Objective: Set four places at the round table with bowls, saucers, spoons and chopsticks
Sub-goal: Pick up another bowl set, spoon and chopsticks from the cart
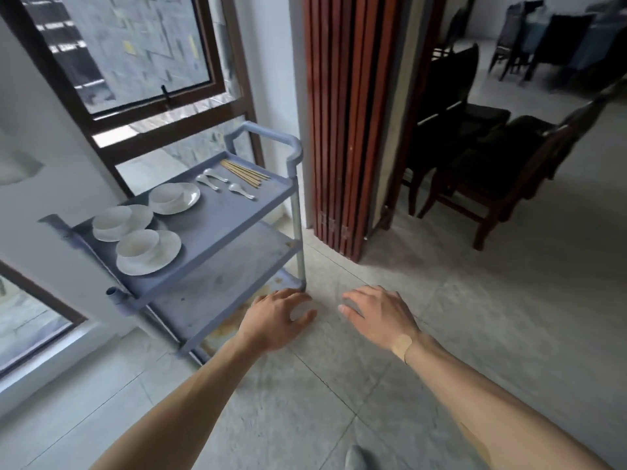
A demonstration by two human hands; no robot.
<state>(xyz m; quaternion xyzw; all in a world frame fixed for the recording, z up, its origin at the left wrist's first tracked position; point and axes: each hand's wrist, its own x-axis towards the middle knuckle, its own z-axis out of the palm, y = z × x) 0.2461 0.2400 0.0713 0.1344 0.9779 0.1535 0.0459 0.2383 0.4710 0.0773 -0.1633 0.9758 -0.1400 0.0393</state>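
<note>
A grey three-shelf cart (217, 228) stands by the window. Its top shelf carries three white bowls, each on a white saucer: one at the back (174, 197), one at the left (117, 222), one at the front (146, 251). Three white spoons (217, 183) lie behind them, beside a bundle of wooden chopsticks (244, 173) near the cart's handle. My left hand (278, 317) and my right hand (376, 313) are stretched out palm down over the floor, to the right of the cart's lower corner. Both hold nothing, fingers apart. The round table is out of sight.
A folded red-brown partition (342, 123) stands right of the cart. Dark wooden chairs (492, 164) sit beyond it, with more chairs far back on the right. The floor is pale tile (339, 385). A shoe tip (356, 457) shows at the bottom edge.
</note>
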